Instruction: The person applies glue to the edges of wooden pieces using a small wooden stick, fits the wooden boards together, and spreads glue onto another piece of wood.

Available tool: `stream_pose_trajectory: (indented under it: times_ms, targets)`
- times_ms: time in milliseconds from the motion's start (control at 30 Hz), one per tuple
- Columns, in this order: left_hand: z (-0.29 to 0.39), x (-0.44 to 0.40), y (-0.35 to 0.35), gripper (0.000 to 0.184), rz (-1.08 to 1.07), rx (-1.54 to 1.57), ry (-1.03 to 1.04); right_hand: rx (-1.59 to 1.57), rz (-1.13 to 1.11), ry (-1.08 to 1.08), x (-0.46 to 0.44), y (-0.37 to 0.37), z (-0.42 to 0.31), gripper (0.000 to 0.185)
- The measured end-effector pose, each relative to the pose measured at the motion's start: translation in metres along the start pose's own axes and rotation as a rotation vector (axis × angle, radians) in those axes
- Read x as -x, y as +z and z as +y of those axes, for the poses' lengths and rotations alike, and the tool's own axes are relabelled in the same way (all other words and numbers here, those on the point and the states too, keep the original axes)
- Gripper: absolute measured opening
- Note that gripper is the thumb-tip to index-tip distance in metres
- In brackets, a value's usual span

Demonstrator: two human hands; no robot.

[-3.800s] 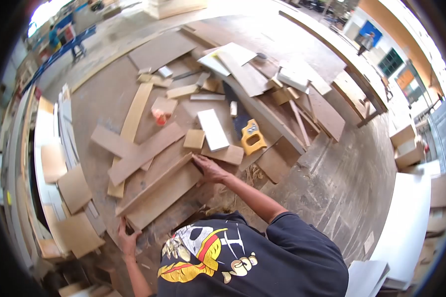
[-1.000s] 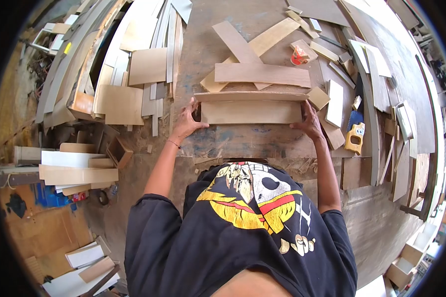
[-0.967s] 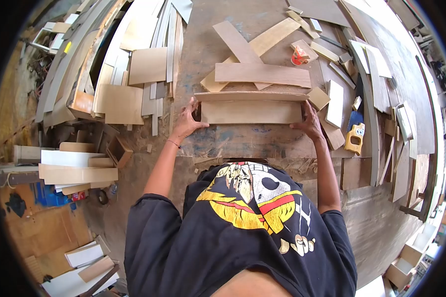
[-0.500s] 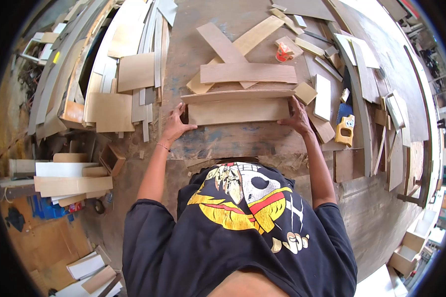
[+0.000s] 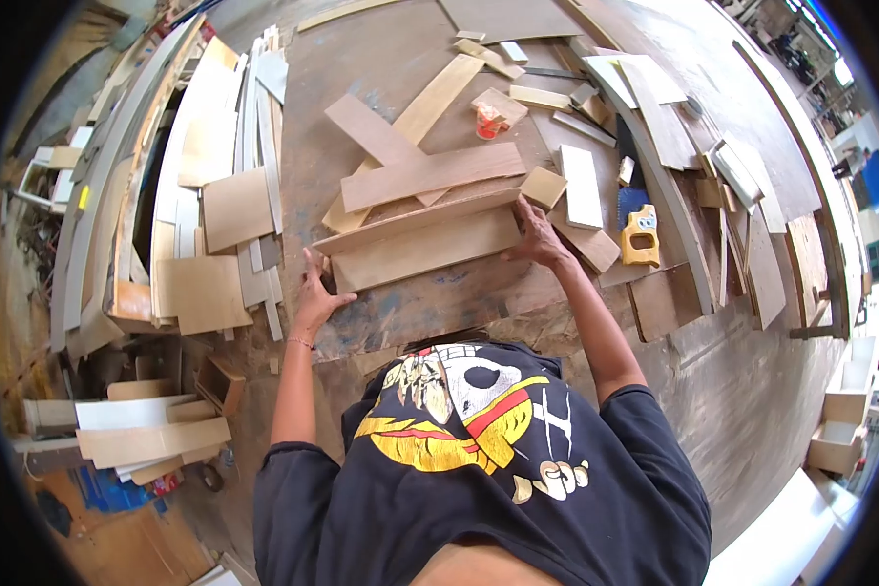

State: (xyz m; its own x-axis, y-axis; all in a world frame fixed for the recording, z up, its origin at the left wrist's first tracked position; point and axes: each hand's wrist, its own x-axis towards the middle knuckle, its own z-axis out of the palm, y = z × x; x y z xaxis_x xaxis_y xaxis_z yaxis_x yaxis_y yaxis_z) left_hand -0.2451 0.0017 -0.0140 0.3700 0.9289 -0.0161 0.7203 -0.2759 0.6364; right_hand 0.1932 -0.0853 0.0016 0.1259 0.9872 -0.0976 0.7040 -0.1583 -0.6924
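Note:
A long, shallow piece of light wooden box work (image 5: 425, 242), with a flat face toward me and a thin board along its far edge, lies on the worktable (image 5: 400, 317). At its left end is my left hand (image 5: 316, 298), thumb on the near corner and fingers around the far one. My right hand (image 5: 539, 235) grips the opposite end the same way, fingers at the far corner. Just beyond the box, a flat plywood strip (image 5: 439, 174) rests across two crossed boards. A small wood block (image 5: 543, 188) sits near my right fingers.
A yellow-handled saw (image 5: 641, 236) lies to the right, near a white block (image 5: 581, 188). Further back stands a small red-and-white cup (image 5: 488, 121). Stacked panels (image 5: 202, 295) line the left side, and long boards (image 5: 659, 112) lie along the right.
The view has turned, so the table and box now appear slanted, left end nearer me. Both hands stay at the box's ends, and the box keeps about the same place beside the boards.

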Motion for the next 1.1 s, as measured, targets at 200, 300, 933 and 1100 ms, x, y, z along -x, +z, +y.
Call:
stream_pose_trajectory:
  times_ms: [200, 300, 933, 1100]
  targets:
    - [0.012, 0.001, -0.006, 0.132, 0.002, 0.026, -0.036, 0.025, 0.027, -0.044, 0.000, 0.003, 0.006, 0.116]
    - [0.012, 0.002, -0.008, 0.134, -0.027, 0.068, -0.002, -0.003, -0.004, -0.055, 0.000, 0.001, 0.007, 0.117]
    - [0.208, -0.035, 0.118, 0.041, -0.004, -0.080, 0.567, 0.427, 0.435, 0.217, -0.044, -0.049, 0.020, 0.046]
    - [0.218, -0.040, 0.131, 0.039, -0.003, -0.074, 0.546, 0.141, 0.604, 0.078, 0.002, -0.046, 0.001, 0.029]
